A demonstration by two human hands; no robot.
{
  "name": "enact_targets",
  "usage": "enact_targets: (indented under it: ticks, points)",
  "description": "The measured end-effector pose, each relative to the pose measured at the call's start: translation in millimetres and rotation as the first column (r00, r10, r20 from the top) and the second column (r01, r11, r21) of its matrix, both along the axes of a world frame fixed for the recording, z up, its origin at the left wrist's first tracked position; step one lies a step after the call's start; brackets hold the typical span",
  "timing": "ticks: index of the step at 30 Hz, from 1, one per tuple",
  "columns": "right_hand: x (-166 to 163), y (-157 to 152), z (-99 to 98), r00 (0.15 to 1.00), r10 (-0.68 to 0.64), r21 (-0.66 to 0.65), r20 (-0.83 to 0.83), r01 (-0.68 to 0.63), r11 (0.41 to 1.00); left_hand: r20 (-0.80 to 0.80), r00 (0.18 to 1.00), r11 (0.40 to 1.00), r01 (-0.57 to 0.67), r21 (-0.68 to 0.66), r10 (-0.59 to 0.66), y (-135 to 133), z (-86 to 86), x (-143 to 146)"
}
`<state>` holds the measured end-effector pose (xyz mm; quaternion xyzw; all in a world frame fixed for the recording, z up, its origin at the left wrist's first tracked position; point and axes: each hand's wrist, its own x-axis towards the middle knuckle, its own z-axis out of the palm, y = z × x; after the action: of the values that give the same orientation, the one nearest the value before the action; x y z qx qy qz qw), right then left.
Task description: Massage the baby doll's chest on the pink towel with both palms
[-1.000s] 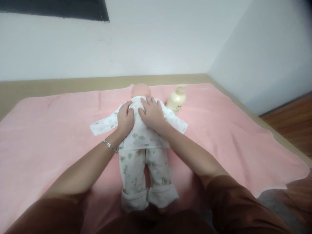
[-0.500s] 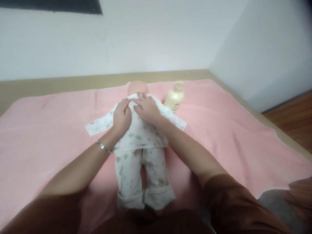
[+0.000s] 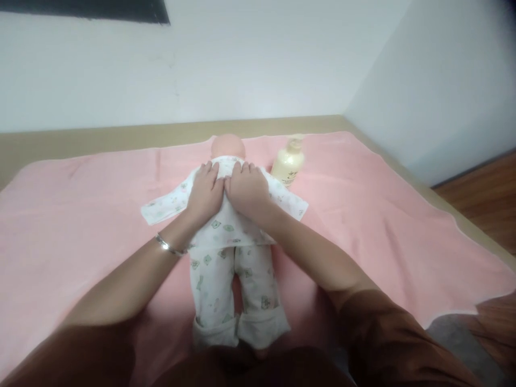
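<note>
A baby doll (image 3: 228,226) in a white patterned top and trousers lies stretched out, its bald head (image 3: 228,146) at the far end and no face showing. My left hand (image 3: 206,189) lies flat on the left side of its upper body, fingers pointing toward the head. On the other side rests my right hand (image 3: 246,188), palm down, its fingertips near the shoulder. The two thumbs come close together at the middle. Neither hand grips anything. The doll's sleeves spread out to both sides, and the trouser cuffs are folded up.
A pale yellow pump bottle (image 3: 288,161) stands just beyond the doll's right-side sleeve. Beneath everything is a pink blanket (image 3: 88,226) over a tan surface (image 3: 100,137). White walls (image 3: 258,64) rise behind and at right. Wooden flooring (image 3: 479,177) shows at the right.
My right hand has turned and shifted slightly right, its fingers now pointing more straight toward the head. My left hand has moved slightly right. Doll and bottle stay in place.
</note>
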<state>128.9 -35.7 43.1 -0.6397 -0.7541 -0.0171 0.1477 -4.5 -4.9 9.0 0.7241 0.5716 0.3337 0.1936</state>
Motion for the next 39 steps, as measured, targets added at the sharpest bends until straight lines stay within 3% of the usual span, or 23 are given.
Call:
enact_targets:
  ticks: [4,8,12,16,21,25,30,35,39]
  points:
    - [-5.7,-15.0,0.4,0.990,0.091,0.022,0.108,-0.093,0.995,0.005,1.000,1.000,-0.031,-0.005,0.031,16.8,0.3,-10.1]
    - [6.1,6.3,-0.8,0.984,0.178,-0.021,-0.004,-0.178,0.984,-0.122,0.992,0.998,-0.011,0.061,0.018,10.8,6.5,-6.3]
    - [22.3,35.1,-2.4,0.980,0.140,-0.118,-0.143,-0.158,0.980,-0.208,0.978,0.987,0.018,0.157,0.015,-6.2,9.4,5.2]
    - [22.7,37.7,-4.7,0.986,0.089,-0.112,-0.142,-0.105,0.988,-0.180,0.984,0.979,0.032,0.203,0.005,-14.0,8.6,12.2]
    - [17.8,29.8,-4.0,0.989,0.081,-0.051,-0.120,-0.088,0.995,-0.096,0.995,0.997,0.038,0.072,-0.031,0.6,6.4,5.0]
    - [12.6,17.1,3.2,0.996,0.074,-0.039,-0.043,-0.076,0.996,-0.079,0.997,0.998,-0.015,-0.055,0.010,12.6,8.7,-2.7]
    - [6.9,-0.4,12.8,0.984,0.164,-0.037,0.067,-0.162,0.986,-0.033,0.999,0.999,-0.009,-0.032,0.008,15.8,9.7,-4.6]
    - [23.6,20.7,11.7,0.989,0.074,-0.133,-0.129,-0.092,0.987,-0.148,0.989,1.000,-0.005,0.029,0.009,7.6,13.8,3.4]
    - [38.9,38.8,9.1,0.972,-0.026,-0.257,-0.233,-0.036,0.966,-0.272,0.961,0.999,0.052,0.014,-0.046,-16.3,20.2,15.9]
